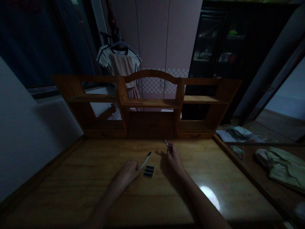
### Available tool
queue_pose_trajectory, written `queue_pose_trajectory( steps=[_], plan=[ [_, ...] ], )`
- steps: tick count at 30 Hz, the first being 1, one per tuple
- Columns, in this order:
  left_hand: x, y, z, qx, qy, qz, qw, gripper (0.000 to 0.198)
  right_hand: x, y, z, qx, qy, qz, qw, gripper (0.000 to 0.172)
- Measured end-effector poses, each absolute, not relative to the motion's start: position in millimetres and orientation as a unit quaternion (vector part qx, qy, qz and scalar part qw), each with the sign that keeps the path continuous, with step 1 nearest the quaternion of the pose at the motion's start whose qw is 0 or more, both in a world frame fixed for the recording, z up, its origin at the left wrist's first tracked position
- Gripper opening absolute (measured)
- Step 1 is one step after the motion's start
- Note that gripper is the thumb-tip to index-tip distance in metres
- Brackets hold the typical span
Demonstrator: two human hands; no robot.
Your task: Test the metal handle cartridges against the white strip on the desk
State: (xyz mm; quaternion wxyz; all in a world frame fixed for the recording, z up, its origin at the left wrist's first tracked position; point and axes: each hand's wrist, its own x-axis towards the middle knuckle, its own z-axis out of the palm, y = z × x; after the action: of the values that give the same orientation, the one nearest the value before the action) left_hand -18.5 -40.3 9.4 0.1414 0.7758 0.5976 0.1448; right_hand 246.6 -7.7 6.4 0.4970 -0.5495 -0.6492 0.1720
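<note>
In the head view, my left hand [130, 171] is closed around the lower end of a toothbrush [145, 160] with a pale handle and a dark head. The brush points up and away to the right, just over the desk. My right hand [175, 157] pinches a small slim tool [167, 145] with a dark grip and a shiny metal tip, held a little above the desk; its exact kind is too small to make out. Beside my left hand, a small pack of three dark rectangular pieces [149, 171] lies flat on the wood.
A wooden desk [95, 187] carries a shelf unit [150, 102] along its back edge. At the right, a lower surface holds folded pale cloth [281, 165] and papers [228, 136]. Clothes [121, 62] hang behind the shelf. A light spot [209, 196] reflects near my right forearm.
</note>
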Motion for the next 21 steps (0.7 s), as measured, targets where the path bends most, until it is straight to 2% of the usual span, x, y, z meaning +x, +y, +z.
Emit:
queue_pose_trajectory(
  steps=[4,8,11,14,21],
  plan=[
    [-13.6,-20.0,5.9,0.784,0.576,0.21,0.1,0.019,247.7,-8.3,6.2,-0.54,-0.665,0.163,0.49,0.029],
    [-2.3,6.4,21.1,0.749,0.586,0.256,0.172,0.027,245.0,-9.3,9.9,-0.54,-0.658,0.186,0.491,0.036],
    [8.6,15.6,24.3,0.732,0.58,0.308,0.182,0.032,242.0,-9.6,11.7,-0.541,-0.653,0.205,0.489,0.039],
    [15.5,15.9,17.1,0.737,0.53,0.377,0.185,0.034,240.8,-8.2,10.9,-0.55,-0.645,0.2,0.491,0.037],
    [15.9,17.2,2.9,0.727,0.473,0.434,0.243,0.031,243.3,-3.9,3.5,-0.545,-0.656,0.176,0.492,0.033]
  ],
)
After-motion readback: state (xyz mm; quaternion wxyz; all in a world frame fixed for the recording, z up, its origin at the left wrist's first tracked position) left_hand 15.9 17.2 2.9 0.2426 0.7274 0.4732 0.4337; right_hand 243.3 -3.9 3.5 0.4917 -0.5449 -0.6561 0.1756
